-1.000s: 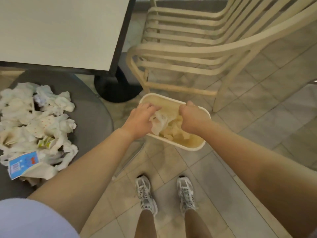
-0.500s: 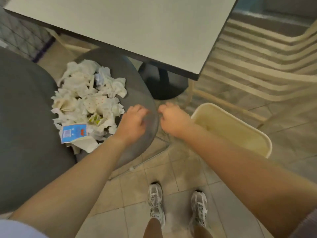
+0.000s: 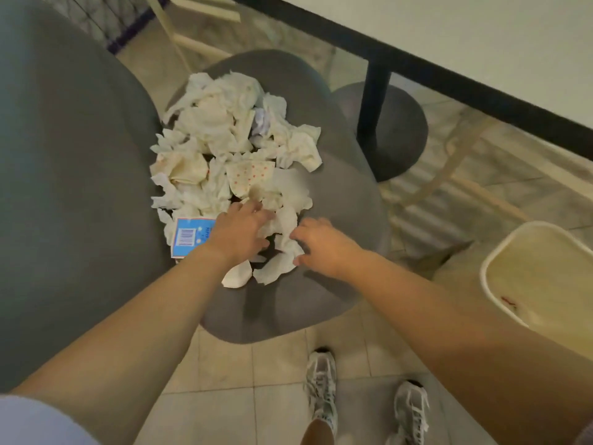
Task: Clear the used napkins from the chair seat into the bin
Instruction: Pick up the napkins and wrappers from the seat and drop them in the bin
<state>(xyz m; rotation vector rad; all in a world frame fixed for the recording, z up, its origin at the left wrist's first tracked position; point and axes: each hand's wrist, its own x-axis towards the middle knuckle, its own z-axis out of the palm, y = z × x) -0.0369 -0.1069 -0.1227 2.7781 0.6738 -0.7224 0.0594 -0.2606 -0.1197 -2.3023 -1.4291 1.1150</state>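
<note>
A heap of crumpled white used napkins (image 3: 231, 149) lies on the round grey chair seat (image 3: 340, 194). My left hand (image 3: 239, 231) rests on the near edge of the heap with its fingers spread over the paper. Just to its right, my right hand (image 3: 321, 244) touches the nearest napkins with loosely bent fingers. Neither hand has lifted anything. A blue packet with a barcode (image 3: 189, 236) sits at the heap's left edge, partly under my left wrist. The cream bin (image 3: 545, 271) stands on the floor at the right, cut off by the frame edge.
The chair's grey backrest (image 3: 64, 187) fills the left side. A white table (image 3: 481, 43) with a black edge and a black pedestal base (image 3: 394, 133) stands beyond the seat. My shoes (image 3: 321, 390) are on the tiled floor below.
Both hands left the bin, where they had dropped napkins, swung left to the chair and now lie on the near edge of the heap. The view turned left with them.
</note>
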